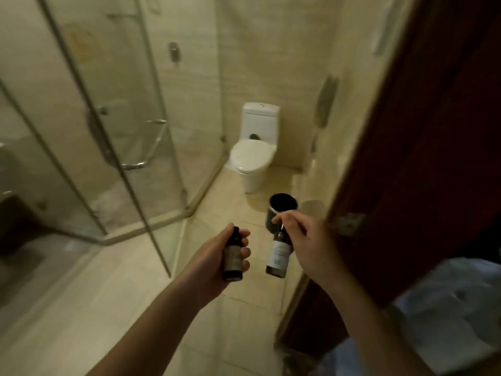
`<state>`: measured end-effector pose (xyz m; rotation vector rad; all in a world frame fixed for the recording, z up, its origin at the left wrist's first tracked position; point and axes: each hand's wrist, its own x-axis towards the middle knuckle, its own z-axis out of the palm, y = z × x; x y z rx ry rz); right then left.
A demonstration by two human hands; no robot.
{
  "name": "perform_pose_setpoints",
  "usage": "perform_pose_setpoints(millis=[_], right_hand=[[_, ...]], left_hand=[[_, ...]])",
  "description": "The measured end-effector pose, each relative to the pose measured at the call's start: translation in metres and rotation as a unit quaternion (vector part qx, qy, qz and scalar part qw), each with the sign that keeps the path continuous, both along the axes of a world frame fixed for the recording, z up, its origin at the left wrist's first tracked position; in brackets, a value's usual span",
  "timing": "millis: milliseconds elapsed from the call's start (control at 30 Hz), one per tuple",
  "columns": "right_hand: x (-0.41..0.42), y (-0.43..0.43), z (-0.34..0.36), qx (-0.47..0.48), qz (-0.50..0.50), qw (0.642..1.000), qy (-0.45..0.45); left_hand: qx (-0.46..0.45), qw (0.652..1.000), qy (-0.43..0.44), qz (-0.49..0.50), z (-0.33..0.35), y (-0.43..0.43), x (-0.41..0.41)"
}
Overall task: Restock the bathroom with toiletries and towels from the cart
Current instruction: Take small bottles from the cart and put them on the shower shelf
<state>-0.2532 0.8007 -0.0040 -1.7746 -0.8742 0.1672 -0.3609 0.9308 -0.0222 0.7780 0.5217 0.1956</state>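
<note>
My left hand (217, 256) grips a small dark toiletry bottle (233, 257) with a brownish label, fingers wrapped round its body. My right hand (306, 240) pinches the neck of a taller dark pump bottle (278, 257) with a white label, which hangs below the fingers. Both bottles are held over the beige tiled floor (122, 294) just inside the bathroom doorway.
A glass shower enclosure (103, 131) fills the left side, its door edge reaching toward me. A white toilet (253, 156) stands at the far wall, a dark round bin (283, 210) in front of it. The brown wooden door (423, 158) stands open on the right.
</note>
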Motion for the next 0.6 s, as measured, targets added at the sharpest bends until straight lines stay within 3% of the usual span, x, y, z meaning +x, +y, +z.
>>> perform_pose_setpoints(millis=[200, 400, 500, 600], right_hand=[[-0.035, 0.137, -0.008, 0.003, 0.16, 0.987, 0.008], [-0.071, 0.278, -0.013, -0.002, 0.319, 0.947, 0.023], [-0.082, 0.352, -0.013, 0.007, 0.377, 0.926, 0.028], [-0.086, 0.425, -0.01, 0.008, 0.412, 0.911, 0.001]], left_hand=[[0.097, 0.986, 0.047, 0.13, -0.004, 0.096, -0.079], [0.163, 0.96, 0.083, 0.21, -0.014, 0.185, -0.134], [0.214, 0.943, 0.125, 0.22, -0.014, 0.238, -0.147], [0.207, 0.945, 0.123, 0.22, -0.008, 0.293, -0.155]])
